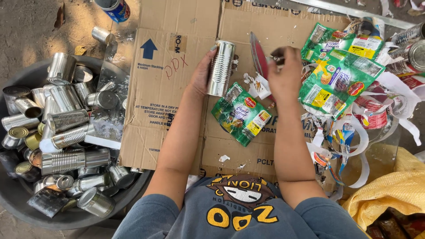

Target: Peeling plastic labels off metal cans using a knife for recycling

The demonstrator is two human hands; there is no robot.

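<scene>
My left hand (202, 73) grips a bare, ribbed silver tin can (221, 67) upright over the flattened cardboard (164, 93). My right hand (285, 73) holds a knife with a red-tinted blade (257, 53), blade pointing away from me, just right of the can. A torn green label (241, 114) lies on the cardboard below the can, and small white paper scraps (259, 86) sit between my hands.
A dark round tub (26, 208) at the left holds several stripped silver cans. A pile of peeled green, red and white labels (345, 79) lies at the right, with more cans (409, 48) beyond it. A yellow sack (394, 194) sits at the lower right.
</scene>
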